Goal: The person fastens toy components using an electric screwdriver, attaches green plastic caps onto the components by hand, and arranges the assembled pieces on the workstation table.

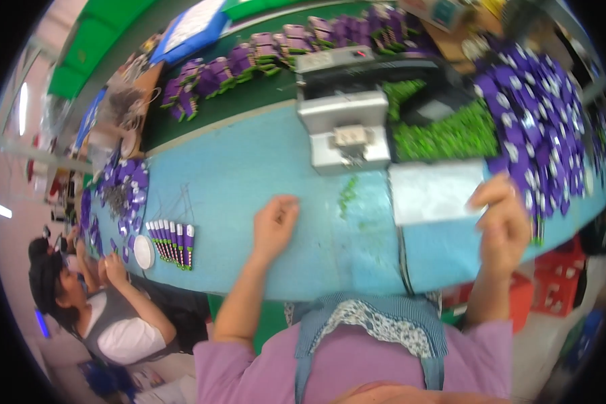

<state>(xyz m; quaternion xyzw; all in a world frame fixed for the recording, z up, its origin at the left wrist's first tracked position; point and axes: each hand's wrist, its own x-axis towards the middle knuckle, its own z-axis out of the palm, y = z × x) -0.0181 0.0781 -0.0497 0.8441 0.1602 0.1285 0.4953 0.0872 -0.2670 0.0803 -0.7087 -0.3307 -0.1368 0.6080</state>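
Note:
My left hand (276, 223) is curled closed above the blue-covered table, left of a small scatter of green pieces (347, 196). Whether anything small is inside its fingers is hidden. At the right, my right hand (501, 219) is raised beside a white sheet (438, 192), its bent fingers apart and slightly blurred, with nothing visible in them. Just beyond it lies a big heap of purple pieces with white marks (542, 121). In front of me stands a small grey-and-white bench machine (347, 114) with a metal block at its base.
Small green parts (444, 138) fill a dark tray right of the machine. Purple-and-green assembled pieces (262, 50) line the green strip behind. At left lie a row of purple striped sticks (172, 242) and a white round dish (143, 251), near a co-worker (118, 313). Red crates (555, 283) stand below right.

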